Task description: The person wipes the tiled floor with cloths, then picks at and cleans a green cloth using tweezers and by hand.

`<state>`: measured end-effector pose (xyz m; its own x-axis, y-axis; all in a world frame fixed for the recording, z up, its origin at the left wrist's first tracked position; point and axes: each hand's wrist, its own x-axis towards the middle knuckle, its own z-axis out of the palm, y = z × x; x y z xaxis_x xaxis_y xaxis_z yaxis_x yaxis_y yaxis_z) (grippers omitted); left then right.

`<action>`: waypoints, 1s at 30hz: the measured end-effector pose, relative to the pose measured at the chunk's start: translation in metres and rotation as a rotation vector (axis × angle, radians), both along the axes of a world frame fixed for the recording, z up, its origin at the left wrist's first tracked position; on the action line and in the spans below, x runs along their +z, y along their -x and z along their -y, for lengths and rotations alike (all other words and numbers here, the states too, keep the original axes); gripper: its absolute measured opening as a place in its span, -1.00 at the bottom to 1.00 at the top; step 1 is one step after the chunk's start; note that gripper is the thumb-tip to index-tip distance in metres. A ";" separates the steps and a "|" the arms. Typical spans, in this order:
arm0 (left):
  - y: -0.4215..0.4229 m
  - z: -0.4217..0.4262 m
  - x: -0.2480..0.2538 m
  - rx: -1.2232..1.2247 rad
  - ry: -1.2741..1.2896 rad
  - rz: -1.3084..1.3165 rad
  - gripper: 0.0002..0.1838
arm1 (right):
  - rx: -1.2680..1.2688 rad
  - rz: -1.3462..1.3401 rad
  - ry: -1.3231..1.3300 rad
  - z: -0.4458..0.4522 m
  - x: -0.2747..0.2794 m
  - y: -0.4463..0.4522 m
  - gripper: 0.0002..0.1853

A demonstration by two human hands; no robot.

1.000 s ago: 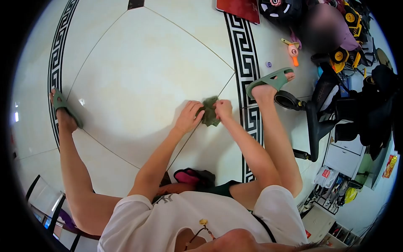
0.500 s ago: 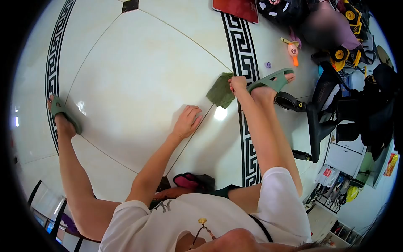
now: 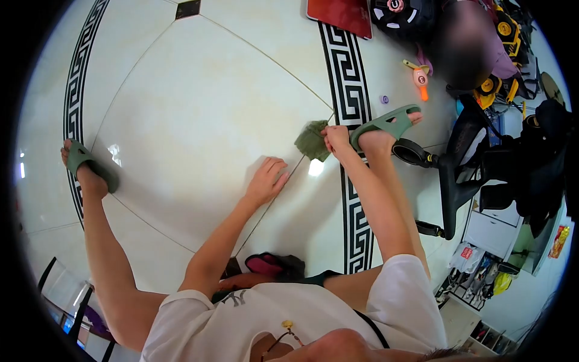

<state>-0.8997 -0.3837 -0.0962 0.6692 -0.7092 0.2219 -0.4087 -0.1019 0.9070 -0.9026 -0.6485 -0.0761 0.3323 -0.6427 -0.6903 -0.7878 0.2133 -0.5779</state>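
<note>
A dark green cloth [image 3: 312, 141] hangs or lies over the pale tiles, just left of the black-and-white patterned band. Closed fingers of my right hand [image 3: 336, 139] grip its right edge. Lower and to the left, my left hand [image 3: 265, 180] rests on or just above the floor, its fingers apart and nothing in it. A gap separates this hand from the cloth. Whether the whole cloth touches the floor cannot be made out.
Green sandals are on both feet, the right one [image 3: 386, 125] close to my right hand. A wheeled black frame [image 3: 447, 181], an orange toy [image 3: 420, 81], a small purple item [image 3: 384, 99] and a red flat object [image 3: 344, 15] lie beyond. Another person sits at the upper right.
The crumpled cloth, earlier between both hands, has spread out and moved slightly up and right with my right hand. My left hand has let go and sits lower, apart from it.
</note>
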 end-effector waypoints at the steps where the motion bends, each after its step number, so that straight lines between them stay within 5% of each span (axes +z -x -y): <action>1: 0.001 0.000 -0.001 -0.004 0.006 0.004 -0.80 | -0.007 -0.004 0.010 0.006 -0.002 -0.005 -0.81; 30: -0.002 -0.001 -0.004 -0.026 0.028 0.028 -0.81 | -0.038 -0.055 0.019 0.029 -0.007 -0.020 -0.82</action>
